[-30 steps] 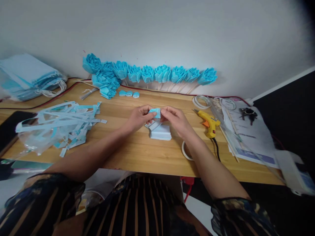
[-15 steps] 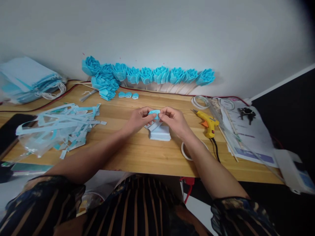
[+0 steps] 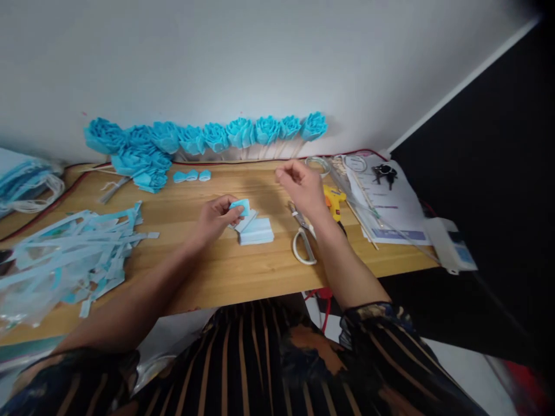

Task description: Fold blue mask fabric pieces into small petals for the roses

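Note:
Between the thumb and fingers of my left hand [image 3: 219,216] is a small folded blue piece [image 3: 241,205], held just above a stack of white-blue rectangles [image 3: 256,232]. My right hand [image 3: 299,179] is raised to the right, its fingers curled together; whether anything is between the fingertips is too small to tell. Below that hand lie scissors [image 3: 304,247] with white handles, partly under the wrist. A yellow glue gun [image 3: 334,202] is partly hidden behind the right wrist. Three small blue folded pieces [image 3: 192,175] rest in a row farther back.
Blue fabric flowers [image 3: 240,133] on sticks lean along the wall. A heap of cut strips [image 3: 78,248] covers the left of the wooden table [image 3: 208,289]. At the right are a printed sheet [image 3: 385,202], keys [image 3: 385,174], a tape roll [image 3: 318,166] and a white box [image 3: 451,245].
The view has turned right. My right hand has let go of the blue piece and moved away toward the glue gun; my left hand keeps the piece.

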Tool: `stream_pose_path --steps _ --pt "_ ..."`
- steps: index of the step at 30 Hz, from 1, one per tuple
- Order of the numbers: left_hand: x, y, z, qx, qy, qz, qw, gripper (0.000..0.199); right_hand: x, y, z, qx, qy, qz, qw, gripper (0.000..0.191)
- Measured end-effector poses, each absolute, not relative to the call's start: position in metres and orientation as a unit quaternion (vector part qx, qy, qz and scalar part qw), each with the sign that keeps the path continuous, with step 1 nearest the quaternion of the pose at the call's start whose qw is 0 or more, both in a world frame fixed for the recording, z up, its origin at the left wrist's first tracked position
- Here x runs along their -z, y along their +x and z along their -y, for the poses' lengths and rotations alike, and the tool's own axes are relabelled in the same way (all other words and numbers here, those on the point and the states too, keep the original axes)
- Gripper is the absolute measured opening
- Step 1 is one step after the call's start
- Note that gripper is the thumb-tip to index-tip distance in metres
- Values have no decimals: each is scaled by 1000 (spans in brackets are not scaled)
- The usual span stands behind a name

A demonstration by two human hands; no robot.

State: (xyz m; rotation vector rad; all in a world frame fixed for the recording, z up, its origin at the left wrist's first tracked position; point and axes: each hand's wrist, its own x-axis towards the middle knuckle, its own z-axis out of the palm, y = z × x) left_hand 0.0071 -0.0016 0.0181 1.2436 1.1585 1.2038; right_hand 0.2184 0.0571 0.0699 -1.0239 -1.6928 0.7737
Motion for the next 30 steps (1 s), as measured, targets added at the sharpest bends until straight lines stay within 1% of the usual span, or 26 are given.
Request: stream_pose_path --steps 1,3,5,7,10,12,14,16,20,24,30 --pt "-19 7 2 -502 512 -483 503 31 -77 227 -60 -292 -428 688 508 17" --pt "-20 8 3 -507 508 -486 499 30 -89 246 -62 -247 -444 697 506 18" --pt "-23 8 4 -509 507 -486 498 28 -92 263 -59 -208 -464 723 468 18" --pt "-25 9 5 -511 507 -485 497 26 -85 278 -50 -181 -485 751 410 17" --pt "-26 10 6 -509 510 -488 493 23 -61 294 -32 -161 -519 779 314 13" --pt "-26 10 7 -503 513 -491 493 21 -41 299 -19 -150 -538 786 265 8" --pt "-26 10 7 -496 515 -493 496 19 -25 299 -10 -123 -548 793 235 6" --pt "-25 10 7 -495 516 -493 495 18 -16 296 -4 -85 -548 804 216 10" --pt "-27 9 7 -493 523 -496 487 17 -14 283 -3 3 -560 810 175 9" --pt "-29 9 7 -494 517 -505 484 14 -16 274 -4 48 -566 808 155 8" --pt "-28 9 6 -500 504 -503 492 14 -6 274 -6 25 -565 800 201 13"
